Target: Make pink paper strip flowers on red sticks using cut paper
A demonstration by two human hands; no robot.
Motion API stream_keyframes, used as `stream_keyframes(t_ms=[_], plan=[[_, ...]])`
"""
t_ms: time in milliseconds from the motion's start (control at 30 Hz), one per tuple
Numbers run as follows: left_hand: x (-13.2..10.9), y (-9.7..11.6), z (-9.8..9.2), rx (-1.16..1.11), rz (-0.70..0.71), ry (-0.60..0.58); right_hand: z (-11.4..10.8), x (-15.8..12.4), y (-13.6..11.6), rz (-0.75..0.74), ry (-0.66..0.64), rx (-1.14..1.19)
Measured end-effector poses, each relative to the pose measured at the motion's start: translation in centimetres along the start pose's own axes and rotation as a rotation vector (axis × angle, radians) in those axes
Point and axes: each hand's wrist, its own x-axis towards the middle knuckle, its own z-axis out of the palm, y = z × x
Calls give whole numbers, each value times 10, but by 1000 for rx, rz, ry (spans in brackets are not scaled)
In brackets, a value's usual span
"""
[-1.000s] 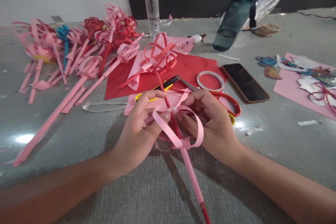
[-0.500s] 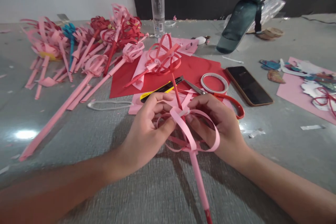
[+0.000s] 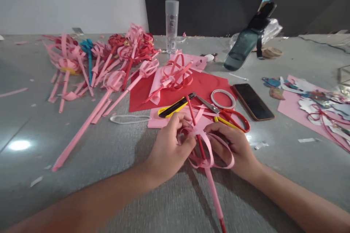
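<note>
A pink paper-strip flower (image 3: 210,149) stands between my hands, its looped strips bowed around a thin red rod (image 3: 190,109). Below the loops runs a pink rolled-paper stem (image 3: 214,193) with a red lower end. My left hand (image 3: 171,149) pinches the strips where they gather near the rod, thumb and fingertips closed. On the other side, my right hand (image 3: 236,145) has its fingers bent around the right-hand loops, partly hidden by them. Just beyond lie a yellow-and-black box cutter (image 3: 175,107), red-handled scissors (image 3: 235,119) and a roll of white tape (image 3: 223,99).
Finished-looking paper flowers (image 3: 109,62) are heaped at the left, one long pink stem (image 3: 82,134) pointing towards me. Red paper (image 3: 210,82) lies mid-table. A phone (image 3: 253,101), a dark bottle (image 3: 240,52), a clear bottle (image 3: 171,29) and decorated pink paper (image 3: 292,107) surround it.
The view has shifted, so the table's things sit lower and partly sideways. My left hand keeps its pinch at the strips' meeting point; my right fingertips have drawn slightly away from it.
</note>
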Motion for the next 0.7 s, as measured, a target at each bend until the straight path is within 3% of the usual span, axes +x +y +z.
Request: stream_keyframes(t_ms=[167, 333, 533, 700], plan=[[2, 3, 0, -93, -36, -44, 0, 0, 2, 65, -2, 19], [0, 6, -4, -222, -86, -48, 3, 4, -2, 204, 29, 255], [-1, 5, -9, -403, -183, -12, 4, 10, -7, 268, 118, 496], [5, 3, -11, -447, -265, -51, 2, 9, -2, 305, 116, 557]])
